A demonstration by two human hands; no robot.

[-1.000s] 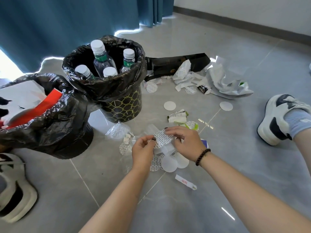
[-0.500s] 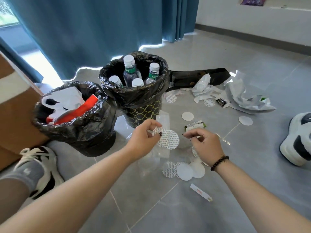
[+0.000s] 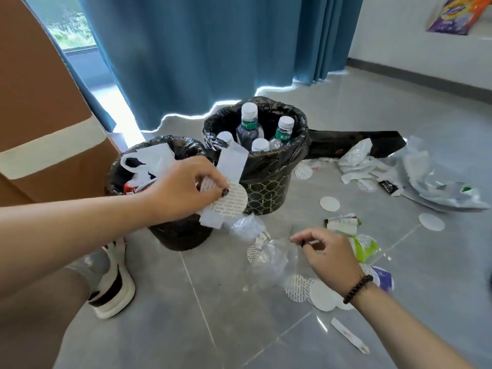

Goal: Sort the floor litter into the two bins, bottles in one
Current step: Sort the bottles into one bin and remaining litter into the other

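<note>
Your left hand (image 3: 183, 187) covers much of the near bin (image 3: 175, 235), so you see only part of what lies inside it: white plastic and something red, hard to make out. A cardboard box (image 3: 48, 123) is cut off at the left edge, and your shoe (image 3: 114, 286) sits below your left forearm.

Your left fingers (image 3: 213, 182) are pinched shut on a round printed seal (image 3: 229, 199) together with a strip of clear film (image 3: 231, 161) that stands up past your knuckles. The seal hangs just beyond the near bin's rim, in front of the patterned bin (image 3: 269, 193), which stands right behind your fingers and holds four capped bottles (image 3: 249, 126) upright.

Your right hand (image 3: 327, 251) hovers low over the floor, fingers loosely curled with thumb and forefinger close together; it seems to hold nothing, though the fingertips are small in this view. Just to the left of those fingers lies crumpled clear wrap (image 3: 269, 257) with another printed seal under it. Below your wrist, white discs (image 3: 319, 294) overlap on the tile, and a green wrapper (image 3: 364, 249) peeks out beyond your knuckles. Further off to the right lie more discs, crumpled white paper (image 3: 362, 161), a grey plastic bag (image 3: 436, 187) and a flat black bag (image 3: 356, 141). A paper slip (image 3: 348, 335) lies nearer you, beside your right forearm.
</note>
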